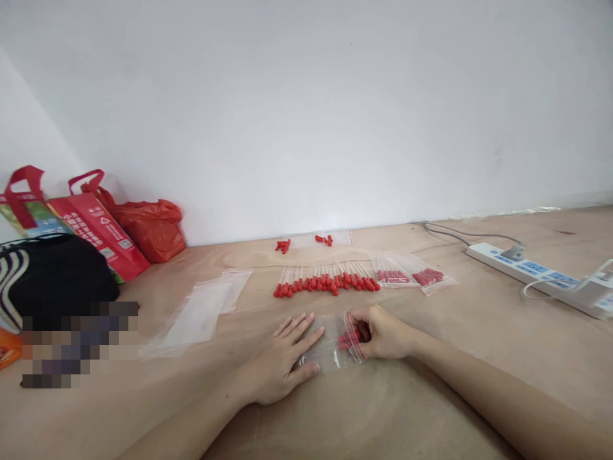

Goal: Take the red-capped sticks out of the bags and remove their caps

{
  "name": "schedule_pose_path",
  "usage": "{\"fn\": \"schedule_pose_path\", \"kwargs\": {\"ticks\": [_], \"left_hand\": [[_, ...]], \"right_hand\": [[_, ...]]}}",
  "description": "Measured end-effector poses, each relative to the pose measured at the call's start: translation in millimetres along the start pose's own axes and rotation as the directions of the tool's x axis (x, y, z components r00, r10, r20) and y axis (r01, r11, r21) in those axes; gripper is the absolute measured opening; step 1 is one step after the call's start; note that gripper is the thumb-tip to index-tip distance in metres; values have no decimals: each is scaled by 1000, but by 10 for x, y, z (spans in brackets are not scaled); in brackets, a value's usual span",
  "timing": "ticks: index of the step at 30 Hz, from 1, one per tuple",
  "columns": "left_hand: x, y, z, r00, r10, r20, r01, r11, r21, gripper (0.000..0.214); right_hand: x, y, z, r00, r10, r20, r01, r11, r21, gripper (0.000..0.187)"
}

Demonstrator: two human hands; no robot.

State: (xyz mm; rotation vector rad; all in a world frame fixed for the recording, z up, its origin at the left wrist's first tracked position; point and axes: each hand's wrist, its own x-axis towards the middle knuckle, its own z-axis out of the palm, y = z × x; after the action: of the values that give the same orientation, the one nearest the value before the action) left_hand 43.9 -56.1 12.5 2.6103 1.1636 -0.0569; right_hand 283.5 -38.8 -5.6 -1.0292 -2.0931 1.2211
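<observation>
A small clear zip bag (332, 348) lies on the wooden surface between my hands, with red-capped droppers (348, 338) inside it. My left hand (282, 361) rests flat on the bag's left end, fingers spread. My right hand (380, 332) is closed on the bag's red-striped zip edge at the right end. Just beyond the bag, a row of several loose droppers with red bulbs (328, 281) lies side by side. To the right of that row sit two filled bags (412, 276).
Empty clear bags (204, 313) lie to the left. A few loose red bulbs (283, 245) sit by the wall. Red shopping bags (103, 220) and a dark striped bundle (52, 278) stand far left. A white power strip (541, 276) with cables lies at the right.
</observation>
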Motion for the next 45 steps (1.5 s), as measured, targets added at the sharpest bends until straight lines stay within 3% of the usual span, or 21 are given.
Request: {"fn": "schedule_pose_path", "kwargs": {"ticks": [4, 9, 14, 17, 20, 23, 26, 28, 30, 32, 34, 38, 42, 45], "left_hand": [[2, 26, -12, 1000, -16, 9, 16, 1000, 0, 57], [-38, 2, -63, 999, -51, 19, 51, 998, -27, 59], [-94, -74, -151, 995, -104, 5, 104, 990, -94, 59], [-34, -15, -197, 994, -16, -105, 0, 989, -146, 47], [108, 121, -201, 983, 143, -111, -161, 971, -177, 42], [252, 237, -148, 954, 293, -62, -299, 942, -153, 43], [320, 291, -77, 935, 354, -17, -354, 928, -120, 45], [318, 305, -46, 936, 352, 2, -350, 931, -106, 48], [299, 310, -35, 944, 330, -3, -328, 939, -108, 48], [288, 299, -39, 962, 263, -66, -270, 954, -133, 46], [297, 265, -53, 974, 123, -189, -157, 972, -174, 40], [345, 143, -96, 914, -153, -376, 51, 962, -268, 21], [372, 57, -113, 937, -217, -275, 103, 921, -376, 29], [392, 25, -88, 959, -225, -173, 128, 887, -443, 44]], "right_hand": [[-23, 70, -106, 998, 55, 13, -56, 980, 190, 20], [-45, 181, -389, 984, 176, -15, -154, 895, 419, 27], [-121, 265, -750, 955, 260, -140, -136, 808, 573, 25], [-165, 316, -983, 909, 296, -293, -52, 778, 626, 26], [-117, 355, -1126, 851, 259, -457, 95, 780, 619, 26], [56, 352, -1089, 792, 166, -588, 176, 859, 480, 31], [297, 314, -909, 708, -62, -703, 206, 971, 122, 32], [451, 298, -768, 639, -321, -699, 217, 947, -236, 26], [579, 309, -643, 618, -516, -594, 203, 834, -513, 23], [678, 347, -541, 662, -599, -450, 161, 700, -696, 28], [745, 397, -463, 727, -600, -333, 127, 595, -794, 32], [785, 435, -375, 785, -573, -236, 132, 526, -840, 33], [723, 358, -363, 842, -516, -158, 130, 478, -869, 28], [635, 297, -381, 843, -496, -207, 95, 517, -851, 30]]}}
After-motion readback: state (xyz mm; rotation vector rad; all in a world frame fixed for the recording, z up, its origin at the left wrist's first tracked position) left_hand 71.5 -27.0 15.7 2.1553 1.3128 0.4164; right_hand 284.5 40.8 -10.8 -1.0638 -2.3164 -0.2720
